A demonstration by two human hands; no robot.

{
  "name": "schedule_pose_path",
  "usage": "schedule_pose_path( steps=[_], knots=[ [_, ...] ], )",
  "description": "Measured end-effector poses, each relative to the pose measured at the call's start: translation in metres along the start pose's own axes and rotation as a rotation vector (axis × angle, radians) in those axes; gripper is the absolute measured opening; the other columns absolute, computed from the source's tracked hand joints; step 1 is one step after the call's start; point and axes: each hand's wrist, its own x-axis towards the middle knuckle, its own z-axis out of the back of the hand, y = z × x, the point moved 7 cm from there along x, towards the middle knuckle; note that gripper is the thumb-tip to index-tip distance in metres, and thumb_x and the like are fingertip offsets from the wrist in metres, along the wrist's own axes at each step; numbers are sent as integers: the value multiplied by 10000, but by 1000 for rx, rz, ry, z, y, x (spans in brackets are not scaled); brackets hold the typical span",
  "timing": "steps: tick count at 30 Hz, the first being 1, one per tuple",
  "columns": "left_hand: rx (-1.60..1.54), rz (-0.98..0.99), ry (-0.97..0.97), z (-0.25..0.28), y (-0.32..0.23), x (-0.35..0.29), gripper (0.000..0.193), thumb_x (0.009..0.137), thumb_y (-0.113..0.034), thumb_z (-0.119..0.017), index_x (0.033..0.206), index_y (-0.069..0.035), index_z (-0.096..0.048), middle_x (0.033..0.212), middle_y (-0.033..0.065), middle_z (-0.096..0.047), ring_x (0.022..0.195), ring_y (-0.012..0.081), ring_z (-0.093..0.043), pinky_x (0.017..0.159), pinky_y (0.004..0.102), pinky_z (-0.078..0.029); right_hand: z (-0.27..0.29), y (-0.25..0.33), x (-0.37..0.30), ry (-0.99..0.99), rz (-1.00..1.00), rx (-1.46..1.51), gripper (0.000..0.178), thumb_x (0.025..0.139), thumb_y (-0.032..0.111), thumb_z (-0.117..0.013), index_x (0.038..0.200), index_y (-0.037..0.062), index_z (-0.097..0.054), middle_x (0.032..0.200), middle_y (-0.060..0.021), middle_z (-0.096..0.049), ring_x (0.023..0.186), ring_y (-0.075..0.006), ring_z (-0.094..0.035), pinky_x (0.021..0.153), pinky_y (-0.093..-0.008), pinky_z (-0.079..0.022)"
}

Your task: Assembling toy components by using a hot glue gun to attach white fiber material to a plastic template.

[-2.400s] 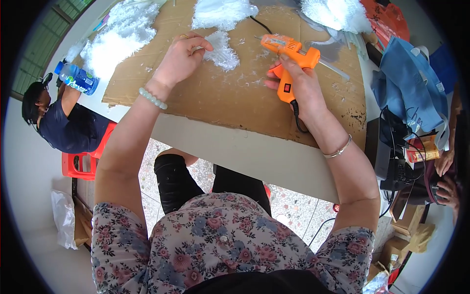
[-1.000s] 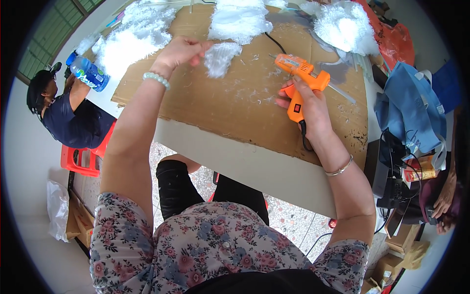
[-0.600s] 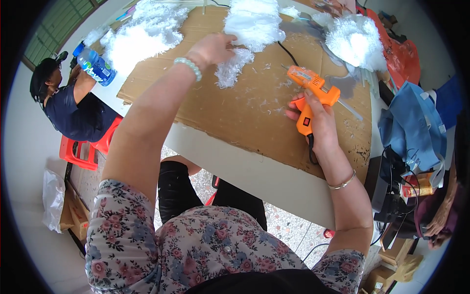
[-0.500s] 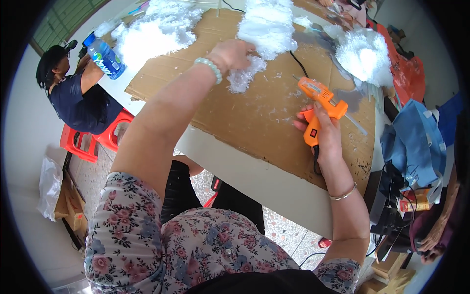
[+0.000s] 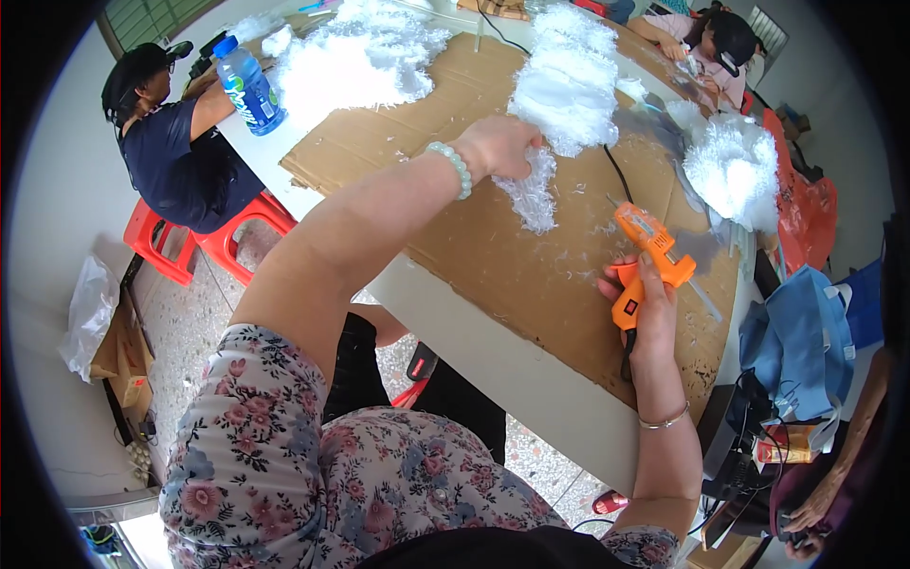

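Observation:
My right hand [image 5: 655,318] is wrapped round the handle of an orange hot glue gun [image 5: 645,230], its nozzle pointing away from me and a clear glue stick [image 5: 704,300] sticking out behind. The gun is held above the cardboard sheet [image 5: 455,256]. My left hand [image 5: 502,147] is closed at the top of a small white fluffy piece [image 5: 532,197], with the fingertips partly hidden. Just beyond lies a larger white fluffy strip [image 5: 566,90].
Another fluffy heap [image 5: 365,66] lies far left beside a blue drink bottle [image 5: 248,87]; a fluffy bundle [image 5: 730,171] lies right. A black cord [image 5: 618,171] crosses the cardboard. Blue bags [image 5: 796,337] hang at the right edge. Co-workers [image 5: 175,142] sit at the far left and far right.
The whole view has shifted, so the table and things on it appear farther right and lower. My left hand stays at the small fluffy piece, and my right still grips the glue gun.

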Motion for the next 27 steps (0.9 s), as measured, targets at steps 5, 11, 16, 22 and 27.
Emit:
schedule_pose_path(
  steps=[5,11,16,22,27],
  knots=[
    [-84,-2,55,0,-15,0,538,691,-85,-610,1218,-78,-503,1036,148,-629,989,319,-593,842,378,-474,3,1,-1,-3,-3,-6,279,940,273,-506,1028,11,-543,933,-92,-580,835,-174,-603,707,-332,-571],
    [-48,-99,19,2,-14,2,593,695,-74,-609,1271,-85,-469,1053,153,-619,1022,320,-578,868,380,-458,1,2,-2,-21,-29,-40,282,943,283,-499,1038,21,-541,933,-87,-583,847,-176,-603,699,-339,-560],
    [-71,-117,116,6,-18,4,617,684,-55,-617,1278,-87,-457,1088,159,-594,1027,323,-574,867,382,-459,8,0,-2,-74,-62,-35,293,933,310,-515,1019,32,-541,917,-85,-587,858,-188,-603,694,-335,-550],
    [-165,-187,72,-2,-21,2,701,686,22,-577,1346,-95,-370,1122,216,-527,1009,392,-567,865,393,-465,10,-2,-1,-99,-96,-59,311,911,312,-541,1042,30,-535,936,-96,-574,846,-195,-601,673,-340,-554],
    [-321,-256,-31,48,-9,-5,771,696,34,-549,1403,-166,-313,1132,228,-537,1001,391,-571,863,397,-472,11,-2,0,-102,-102,-81,332,896,346,-554,1011,34,-541,926,-93,-578,842,-197,-608,654,-319,-556]
  ],
)
